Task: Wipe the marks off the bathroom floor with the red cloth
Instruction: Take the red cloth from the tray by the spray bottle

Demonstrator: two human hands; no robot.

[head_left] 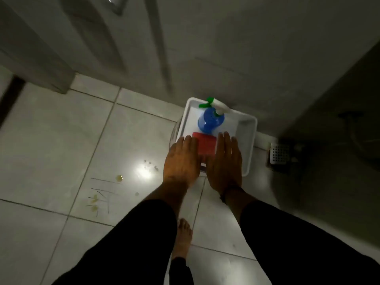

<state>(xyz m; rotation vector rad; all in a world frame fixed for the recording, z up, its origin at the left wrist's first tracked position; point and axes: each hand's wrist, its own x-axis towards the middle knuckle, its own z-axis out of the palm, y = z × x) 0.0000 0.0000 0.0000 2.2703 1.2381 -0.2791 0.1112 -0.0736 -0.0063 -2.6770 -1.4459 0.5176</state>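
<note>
The red cloth (206, 145) lies folded in the near end of a white tub (249, 140) that stands on the tiled floor (51, 140) against the wall, close to a floor drain (279, 153) on its right. Behind the cloth, toward the far end of the tub, stands a blue spray bottle (210, 121) with a green trigger and white head.

Both hands hang flat above the near rim of the tub, fingers straight and together, palms down. The left hand (183, 159) sits at the cloth's left edge and the right hand (225, 161) at its right edge, so the cloth shows between them, just ahead of the knuckles. Neither hand has hold of anything, and whether the fingertips touch the cloth or the rim cannot be told. Both are about equally near to it. The visible part of the cloth is a squarish block with no clear long axis.

The marks (100, 197), thin dark lines with yellowish blots, lie on the floor well to the left of the tub, nearer the left hand's side. The likely next move is to close on the cloth and carry it leftward and down to them.

No brand, label or writing can be read on the bottle or tub.
</note>
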